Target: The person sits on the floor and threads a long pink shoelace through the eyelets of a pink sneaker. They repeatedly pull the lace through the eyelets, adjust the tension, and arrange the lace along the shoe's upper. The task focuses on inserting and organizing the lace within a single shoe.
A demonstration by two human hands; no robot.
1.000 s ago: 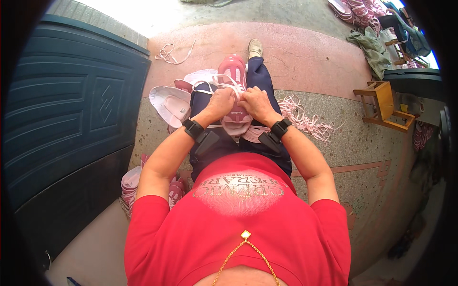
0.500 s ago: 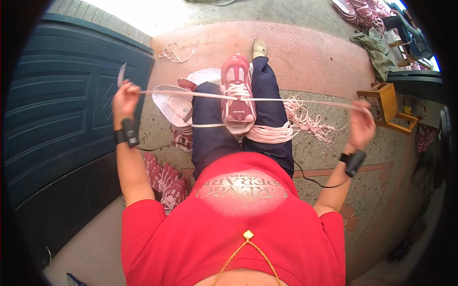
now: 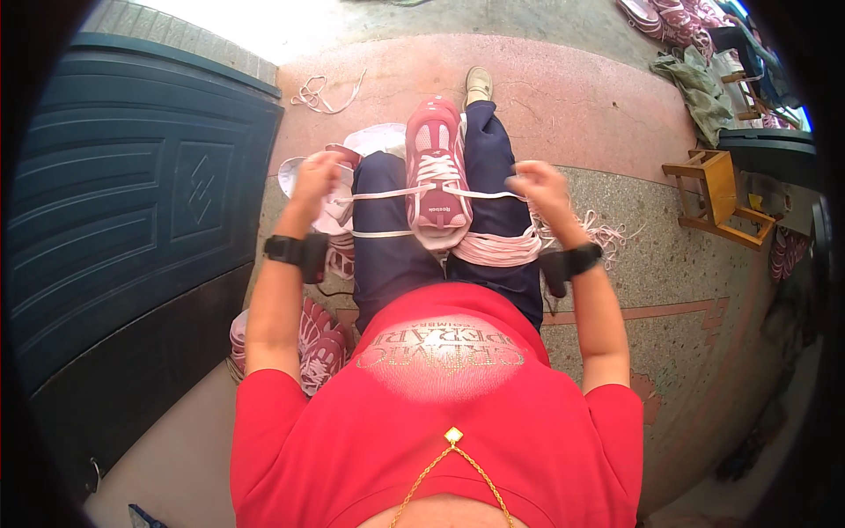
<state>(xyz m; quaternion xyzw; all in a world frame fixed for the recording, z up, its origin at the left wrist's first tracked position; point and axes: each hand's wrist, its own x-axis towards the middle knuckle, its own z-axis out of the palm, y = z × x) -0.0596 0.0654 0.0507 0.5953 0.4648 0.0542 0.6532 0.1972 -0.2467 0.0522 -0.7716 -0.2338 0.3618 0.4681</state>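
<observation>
A pink and dark-rose sneaker rests between my thighs, toe pointing away from me. White shoelace crosses its upper, and one lace end runs out to each side. On the left, the lace reaches my left hand, whose fingers look closed on it, though motion blurs them. My right hand is curled in the same way at the other end, above my right thigh. A bundle of pale pink laces is looped around that thigh. A thin white band circles my left thigh.
Pink-and-white shoe parts lie beyond my left leg, and several pink sneakers sit by my left hip. Loose laces spread on the floor at right, near a wooden stool. A dark blue door stands at left.
Both hands have come inward from wide apart toward the sneaker. The lace stretches between them are shorter and hang slightly lower. The sneaker stays in place.
</observation>
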